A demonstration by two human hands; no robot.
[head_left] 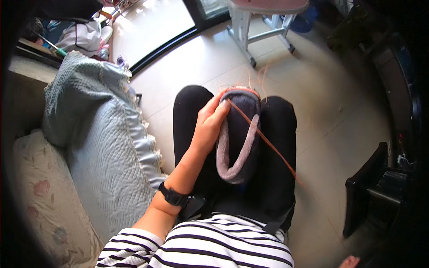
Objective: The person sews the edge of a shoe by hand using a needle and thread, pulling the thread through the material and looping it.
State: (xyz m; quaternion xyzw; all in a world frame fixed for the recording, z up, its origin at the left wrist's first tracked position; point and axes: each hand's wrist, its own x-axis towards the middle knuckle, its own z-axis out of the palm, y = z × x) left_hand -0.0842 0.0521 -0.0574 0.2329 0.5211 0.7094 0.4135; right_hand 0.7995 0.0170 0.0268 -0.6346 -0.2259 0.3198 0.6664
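Note:
A dark grey slipper [244, 109] with a pinkish-grey plush collar rests over my lap, its toe pointing away from me. My left hand [210, 123] grips its left side near the toe, fingers closed around the edge. Along the toe runs an orange band, with thin loose orange threads curling off beyond it. A brown-orange strand of yarn [271, 145] comes out beside my left thumb, crosses the slipper's opening and slants down to the right, where it fades from sight. Only bunched fingertips of my right hand [350, 262] show at the lower right edge; what they hold is not visible.
To my left stands a seat under a quilted light-blue cover [109, 165] with a lace frill, beside a floral cushion [49, 192]. A stool [268, 5] with pale legs stands ahead on the tiled floor [330, 147]. A black piece of furniture [366, 192] is at the right.

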